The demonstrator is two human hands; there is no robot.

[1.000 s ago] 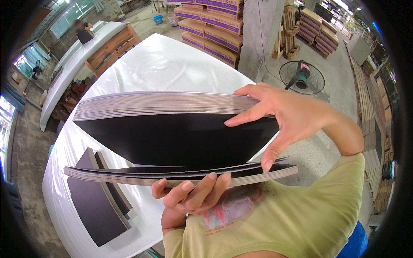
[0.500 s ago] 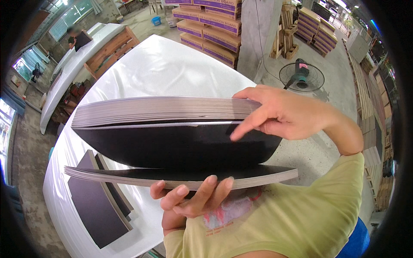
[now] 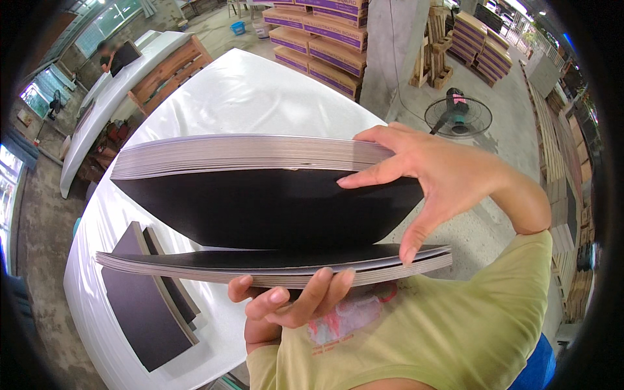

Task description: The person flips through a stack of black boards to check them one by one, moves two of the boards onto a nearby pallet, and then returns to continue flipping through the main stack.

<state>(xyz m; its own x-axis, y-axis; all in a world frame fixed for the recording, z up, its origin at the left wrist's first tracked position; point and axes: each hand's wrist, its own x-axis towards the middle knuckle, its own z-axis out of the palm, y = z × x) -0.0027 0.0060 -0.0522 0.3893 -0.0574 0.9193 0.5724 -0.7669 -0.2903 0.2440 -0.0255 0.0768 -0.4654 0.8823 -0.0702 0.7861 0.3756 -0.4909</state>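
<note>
A thick stack of black-faced boards with grey edges (image 3: 240, 154) stands on edge, a black face turned toward me. My right hand (image 3: 435, 162) grips its right end, with one finger over the top edge and another on the black face. The right thumb stretches down to the near stack's right end. That thinner stack of black boards (image 3: 175, 262) leans toward me, joined low to the thick one or hidden there. My left hand (image 3: 296, 302) holds it from the near side, fingers curled up against its edges. A pale sheet edge shows near its top.
More black boards (image 3: 146, 305) lie at the left on the white-covered table (image 3: 240, 91). A floor fan (image 3: 457, 116) stands beyond a concrete pillar (image 3: 394, 58). Stacked cartons (image 3: 318, 42) rise behind the table. Another person (image 3: 112, 60) works at a far table.
A pale-edged board has come away from the thick stack onto the near one. My right thumb has swung down to the near stack, and the right hand has spread wider.
</note>
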